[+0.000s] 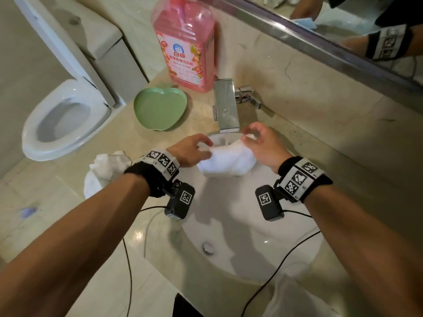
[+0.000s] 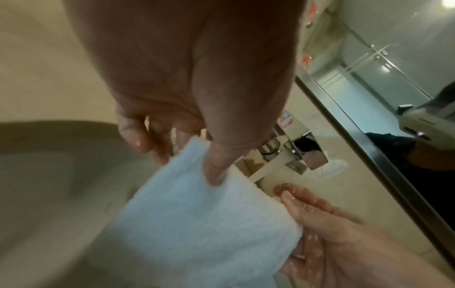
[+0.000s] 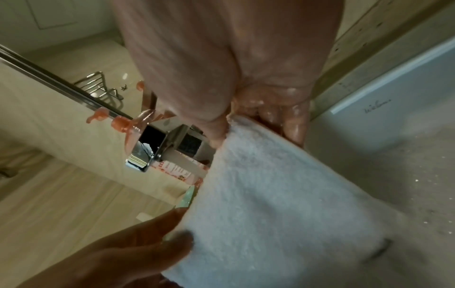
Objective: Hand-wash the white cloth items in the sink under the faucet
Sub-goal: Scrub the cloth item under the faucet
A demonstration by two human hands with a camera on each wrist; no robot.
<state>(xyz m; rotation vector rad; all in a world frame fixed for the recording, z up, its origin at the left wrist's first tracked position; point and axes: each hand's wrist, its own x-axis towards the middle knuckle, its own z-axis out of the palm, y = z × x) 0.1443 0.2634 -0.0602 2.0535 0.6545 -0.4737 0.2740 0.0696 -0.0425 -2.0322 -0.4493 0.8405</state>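
Note:
A white terry cloth (image 1: 229, 161) hangs over the back of the white sink (image 1: 240, 225), stretched between both hands just under the square chrome faucet (image 1: 226, 104). A thin stream of water falls from the spout onto its top edge. My left hand (image 1: 194, 149) pinches the cloth's left corner between thumb and fingers (image 2: 214, 167). My right hand (image 1: 258, 143) pinches the right corner, wet and glistening (image 3: 219, 132). The cloth (image 2: 197, 224) sags between them. A second crumpled white cloth (image 1: 105, 170) lies on the counter left of the sink.
A pink detergent bottle (image 1: 185, 46) stands behind the faucet, with a green apple-shaped dish (image 1: 160, 108) to its left. An open toilet (image 1: 59, 120) is at far left. A mirror (image 1: 343, 26) runs along the back right. Camera cables (image 1: 274, 266) hang across the sink.

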